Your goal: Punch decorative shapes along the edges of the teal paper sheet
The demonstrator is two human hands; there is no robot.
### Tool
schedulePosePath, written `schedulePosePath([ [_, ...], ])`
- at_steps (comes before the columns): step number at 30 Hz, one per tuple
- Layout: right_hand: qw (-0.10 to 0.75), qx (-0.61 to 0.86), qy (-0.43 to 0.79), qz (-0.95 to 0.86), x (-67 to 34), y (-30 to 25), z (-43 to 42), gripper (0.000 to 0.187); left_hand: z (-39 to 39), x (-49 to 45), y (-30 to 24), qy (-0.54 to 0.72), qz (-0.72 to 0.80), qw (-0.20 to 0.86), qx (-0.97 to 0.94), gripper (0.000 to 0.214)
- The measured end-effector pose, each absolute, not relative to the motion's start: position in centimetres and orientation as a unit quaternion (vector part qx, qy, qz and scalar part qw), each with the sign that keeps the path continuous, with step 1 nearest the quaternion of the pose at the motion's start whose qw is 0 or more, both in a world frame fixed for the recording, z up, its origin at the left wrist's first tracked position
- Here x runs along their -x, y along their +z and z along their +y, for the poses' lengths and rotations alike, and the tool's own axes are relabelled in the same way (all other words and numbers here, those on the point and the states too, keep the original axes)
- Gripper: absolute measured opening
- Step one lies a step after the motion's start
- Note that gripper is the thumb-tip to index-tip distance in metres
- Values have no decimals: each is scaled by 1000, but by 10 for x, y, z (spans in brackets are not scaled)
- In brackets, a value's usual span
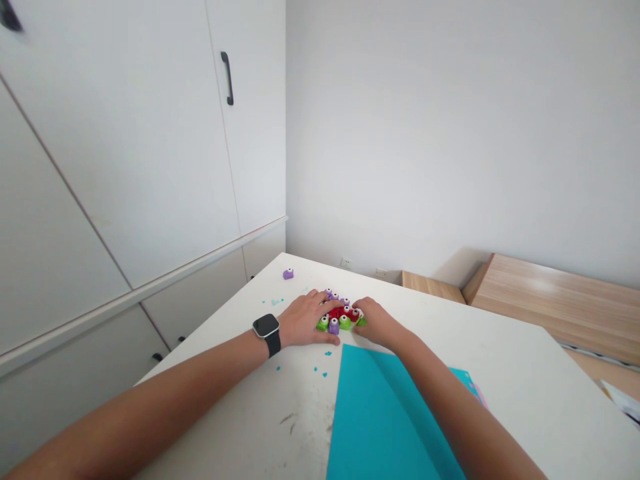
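Note:
A cluster of small craft punches (341, 315) in purple, red and green sits on the white table (525, 373). My left hand (306, 319), with a black smartwatch (267, 331) on its wrist, lies flat against the left side of the cluster, fingers stretched out. My right hand (376, 322) rests against the right side with its fingers curled onto the punches. Whether either hand grips a punch is hidden. One lone purple punch (288, 273) stands apart at the far left of the table.
A teal paper sheet (385, 413) lies near me under my right forearm, with a pink sheet edge (481, 395) beside it. Small teal paper scraps (323, 365) dot the table. White cupboards (125, 167) stand at left; a wooden bed frame (550, 300) at right.

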State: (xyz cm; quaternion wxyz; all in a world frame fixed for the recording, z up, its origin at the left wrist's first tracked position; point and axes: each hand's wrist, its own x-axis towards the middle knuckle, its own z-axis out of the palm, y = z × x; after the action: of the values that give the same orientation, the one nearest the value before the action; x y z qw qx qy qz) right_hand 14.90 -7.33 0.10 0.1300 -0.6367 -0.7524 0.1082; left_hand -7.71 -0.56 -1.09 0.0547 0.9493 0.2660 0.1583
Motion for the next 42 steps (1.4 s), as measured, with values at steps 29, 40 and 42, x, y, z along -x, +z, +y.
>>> schedulePosePath([
  [29,117,651,81,-745,-153,-8,-73,24,-25,79,-8,187,322,28,-928,47],
  [40,104,745,35,-658,-237,-4,-73,26,-20,83,-12,213,359,35,-908,41],
  [42,91,776,17,-623,-267,-5,-82,25,-19,84,-12,214,364,37,-906,38],
])
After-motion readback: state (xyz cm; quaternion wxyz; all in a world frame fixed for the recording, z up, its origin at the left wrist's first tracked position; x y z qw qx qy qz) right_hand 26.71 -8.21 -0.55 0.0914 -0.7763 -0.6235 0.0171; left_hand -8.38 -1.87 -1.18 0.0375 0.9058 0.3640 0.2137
